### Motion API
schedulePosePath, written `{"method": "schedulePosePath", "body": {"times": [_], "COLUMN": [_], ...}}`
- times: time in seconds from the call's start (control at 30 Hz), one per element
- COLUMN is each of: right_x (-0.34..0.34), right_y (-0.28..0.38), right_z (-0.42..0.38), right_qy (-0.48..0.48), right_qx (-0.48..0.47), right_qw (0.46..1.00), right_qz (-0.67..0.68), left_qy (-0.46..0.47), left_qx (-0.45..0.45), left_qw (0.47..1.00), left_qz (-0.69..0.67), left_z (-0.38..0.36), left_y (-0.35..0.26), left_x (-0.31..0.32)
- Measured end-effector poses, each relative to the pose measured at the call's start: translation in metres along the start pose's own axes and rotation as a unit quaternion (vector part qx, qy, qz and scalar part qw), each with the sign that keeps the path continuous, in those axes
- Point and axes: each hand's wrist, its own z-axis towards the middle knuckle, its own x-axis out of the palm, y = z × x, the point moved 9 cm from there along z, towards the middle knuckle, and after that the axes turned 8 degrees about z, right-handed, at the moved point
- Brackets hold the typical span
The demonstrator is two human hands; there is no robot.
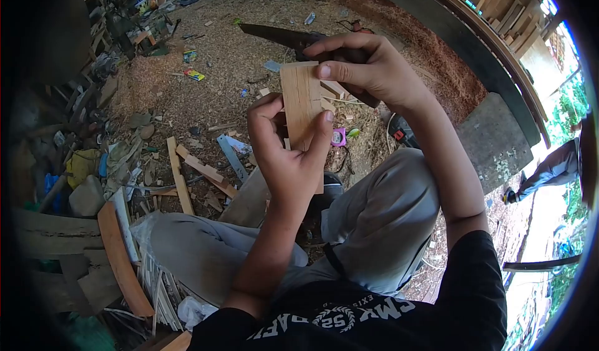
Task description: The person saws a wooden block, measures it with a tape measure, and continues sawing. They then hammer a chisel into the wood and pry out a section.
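Observation:
My left hand (pixel 284 154) is closed around a pale wooden block (pixel 298 95), with its thumb on the right side and its fingers at the left. The block stands nearly upright in front of my knees, and fine dark lines run down its face. At the block's upper right corner, my right hand (pixel 380 73) touches it with the thumb. A handsaw (pixel 274 36) reaches left from behind my right hand, blade outward. Its dark handle shows below the fingers, which appear to be curled round it and are partly hidden.
A pink tape measure (pixel 339 137) and a red-and-black tool (pixel 402 129) lie on sawdust-strewn ground. Wood strips (pixel 179 176) and a bluish metal strip (pixel 232 158) lie left of my hands. A curved plank (pixel 121 257) is beside my knee. Another person's leg (pixel 552 167) shows far right.

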Motion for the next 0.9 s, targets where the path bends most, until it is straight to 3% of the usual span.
{"method": "schedulePosePath", "body": {"times": [0.13,0.2,0.23,0.3,0.37,0.43,0.47,0.53,0.67,0.73,0.9], "right_x": [0.004,0.005,0.007,0.006,0.007,0.009,0.008,0.004,-0.002,-0.006,-0.003], "right_y": [0.006,0.007,0.008,0.005,0.003,0.003,-0.001,-0.006,-0.017,-0.026,-0.024], "right_z": [0.004,0.007,0.008,0.011,0.013,0.015,0.018,0.02,0.025,0.028,0.03], "right_qy": [0.026,0.041,0.056,0.069,0.083,0.093,0.095,0.086,0.1,0.086,0.088], "right_qx": [-0.031,-0.051,-0.07,-0.079,-0.088,-0.112,-0.112,-0.144,-0.117,-0.08,-0.088], "right_qw": [0.999,0.998,0.996,0.994,0.992,0.985,0.985,0.981,0.986,0.99,0.989], "right_qz": [0.012,0.003,-0.008,-0.015,-0.022,-0.089,-0.088,-0.094,-0.058,-0.083,-0.077], "left_qy": [-0.003,0.086,0.087,0.157,0.16,0.216,0.184,0.203,0.251,0.248,0.248], "left_qx": [0.018,-0.04,-0.04,-0.207,-0.213,-0.298,-0.328,-0.324,-0.312,-0.313,-0.311], "left_qw": [1.0,0.995,0.995,0.955,0.954,0.914,0.908,0.901,0.888,0.888,0.89], "left_qz": [0.01,-0.021,-0.02,-0.147,-0.138,-0.172,-0.186,-0.202,-0.227,-0.229,-0.224], "left_z": [0.004,0.006,0.008,0.003,0.003,-0.006,-0.011,-0.009,-0.005,-0.005,-0.003], "left_y": [-0.002,0.005,0.004,0.024,0.026,0.043,0.047,0.047,0.035,0.036,0.032], "left_x": [-0.005,0.004,0.002,0.016,0.015,0.018,0.018,0.019,0.021,0.021,0.021]}}
